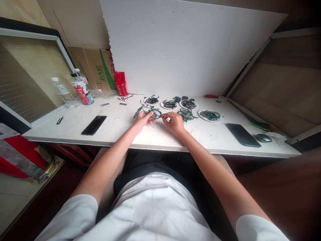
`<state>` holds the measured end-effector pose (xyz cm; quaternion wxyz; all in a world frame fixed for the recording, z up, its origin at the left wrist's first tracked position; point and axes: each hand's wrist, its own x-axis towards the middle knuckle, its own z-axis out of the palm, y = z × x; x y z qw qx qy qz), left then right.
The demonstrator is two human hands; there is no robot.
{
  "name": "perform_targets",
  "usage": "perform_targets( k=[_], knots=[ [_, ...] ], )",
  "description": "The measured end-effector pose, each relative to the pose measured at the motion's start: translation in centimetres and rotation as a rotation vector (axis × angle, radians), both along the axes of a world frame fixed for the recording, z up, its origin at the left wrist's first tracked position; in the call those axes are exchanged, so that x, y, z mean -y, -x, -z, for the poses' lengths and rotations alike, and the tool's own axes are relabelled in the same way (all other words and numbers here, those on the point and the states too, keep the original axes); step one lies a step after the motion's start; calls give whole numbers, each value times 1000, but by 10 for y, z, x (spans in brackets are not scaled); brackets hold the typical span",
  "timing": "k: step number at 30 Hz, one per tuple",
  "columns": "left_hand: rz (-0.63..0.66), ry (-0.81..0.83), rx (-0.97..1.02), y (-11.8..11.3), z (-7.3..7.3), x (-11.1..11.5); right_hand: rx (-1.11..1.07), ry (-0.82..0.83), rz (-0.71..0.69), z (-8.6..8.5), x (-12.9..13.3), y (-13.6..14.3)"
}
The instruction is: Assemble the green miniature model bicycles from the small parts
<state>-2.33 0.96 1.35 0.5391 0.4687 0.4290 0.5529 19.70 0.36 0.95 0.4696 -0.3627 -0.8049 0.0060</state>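
Note:
A small green model bicycle is held up over the table, with its black-spoked wheel toward the right. My left hand is closed around its lower frame. At the wheel's right edge, my right hand pinches with thumb and forefinger; what sits between those fingertips is too small to make out. Just behind my right hand lie more green bicycle parts on the table. White plates beyond hold black parts, dark wheels, and small black pieces. Another plate carries green frames.
A phone lies on the left, a larger dark phone on the right beside a round grey object. Bottles, a red box and a cardboard carton stand at the back left. A white board rises behind.

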Motion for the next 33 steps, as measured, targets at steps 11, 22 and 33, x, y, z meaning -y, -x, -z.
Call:
perform_targets(
  k=[11,22,33],
  knots=[
    [-22,-1,-6,-1,-1,1,49,36,10,2,-3,0],
    [-33,-11,-19,-2,0,0,55,58,-22,3,-6,-1],
    [-33,-18,-8,-2,2,-2,55,53,-27,3,-6,-1]
  ],
)
